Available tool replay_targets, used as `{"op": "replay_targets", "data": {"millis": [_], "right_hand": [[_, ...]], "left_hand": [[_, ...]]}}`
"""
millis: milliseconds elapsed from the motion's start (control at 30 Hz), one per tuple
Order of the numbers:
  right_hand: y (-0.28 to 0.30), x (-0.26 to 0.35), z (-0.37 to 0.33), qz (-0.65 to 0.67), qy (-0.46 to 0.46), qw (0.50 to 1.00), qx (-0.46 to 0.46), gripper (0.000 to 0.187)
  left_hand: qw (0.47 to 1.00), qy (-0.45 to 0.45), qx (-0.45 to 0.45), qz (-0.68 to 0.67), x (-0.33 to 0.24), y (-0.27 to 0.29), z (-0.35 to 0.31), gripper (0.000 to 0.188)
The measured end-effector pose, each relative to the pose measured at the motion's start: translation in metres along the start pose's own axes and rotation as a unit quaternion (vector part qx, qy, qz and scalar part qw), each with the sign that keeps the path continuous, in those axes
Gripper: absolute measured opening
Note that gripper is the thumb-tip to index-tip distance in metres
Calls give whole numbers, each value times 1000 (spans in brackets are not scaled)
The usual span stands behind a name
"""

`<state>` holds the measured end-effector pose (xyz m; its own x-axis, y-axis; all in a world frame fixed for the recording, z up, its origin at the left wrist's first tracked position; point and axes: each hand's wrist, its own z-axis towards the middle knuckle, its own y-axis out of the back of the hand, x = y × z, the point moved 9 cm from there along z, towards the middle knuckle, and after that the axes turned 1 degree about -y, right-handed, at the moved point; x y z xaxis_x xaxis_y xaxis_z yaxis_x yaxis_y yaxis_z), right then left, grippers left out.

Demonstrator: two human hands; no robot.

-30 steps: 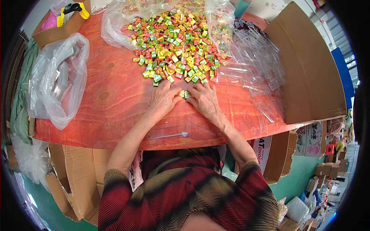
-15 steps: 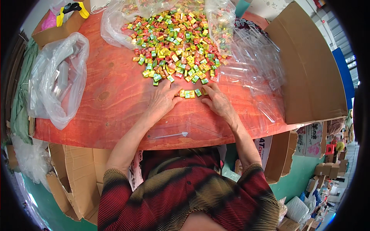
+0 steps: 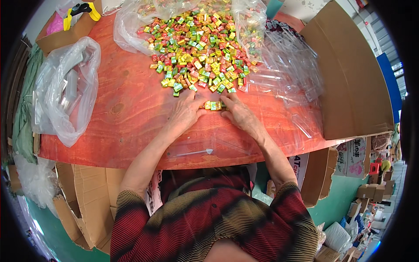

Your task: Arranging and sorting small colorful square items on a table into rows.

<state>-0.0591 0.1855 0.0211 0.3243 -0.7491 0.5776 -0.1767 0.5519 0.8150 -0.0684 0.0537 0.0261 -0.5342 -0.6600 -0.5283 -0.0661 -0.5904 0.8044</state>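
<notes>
A short row of small yellow-and-green boxes (image 3: 213, 105) lies on the red table, in front of a big heap of similar small red, yellow and green boxes (image 3: 198, 54). My left hand (image 3: 187, 111) grips the row's left end between curved fingers and thumb. At its right end my right hand (image 3: 239, 112) does the same, so the row sits squeezed between both hands. My fingers hide the outermost boxes. Both index fingertips reach close to the near edge of the heap.
Clear plastic bags (image 3: 131, 30) surround the heap. On the right lie transparent plastic cases (image 3: 288, 65) beside a tall cardboard panel (image 3: 349, 74). A bag of clear cases (image 3: 70, 91) is at left. A clear arrow-shaped strip (image 3: 192, 153) lies near the front edge of the table (image 3: 109, 148).
My right hand has moved left, closing the gap by the row's right end and pushing the loose green box against the others. My left hand has stayed nearly still.
</notes>
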Motion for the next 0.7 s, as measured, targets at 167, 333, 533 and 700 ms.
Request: {"op": "replay_targets", "data": {"millis": [167, 333, 533, 700], "right_hand": [[-3, -1, 3, -7, 12, 1000, -1, 41], [3, 13, -1, -9, 19, 999, -37, 33], [-3, 7, 3, -17, 10, 999, -32, 33], [0, 5, -2, -29, 16, 998, -44, 41]], "left_hand": [[1000, -19, 8, -7, 5, -5, -1, 34], [998, -37, 23, -37, 3, -1, 2, 33], [999, -19, 21, -47, 6, -2, -1, 32], [997, 13, 31, -65, 13, -3, -5, 37]]}}
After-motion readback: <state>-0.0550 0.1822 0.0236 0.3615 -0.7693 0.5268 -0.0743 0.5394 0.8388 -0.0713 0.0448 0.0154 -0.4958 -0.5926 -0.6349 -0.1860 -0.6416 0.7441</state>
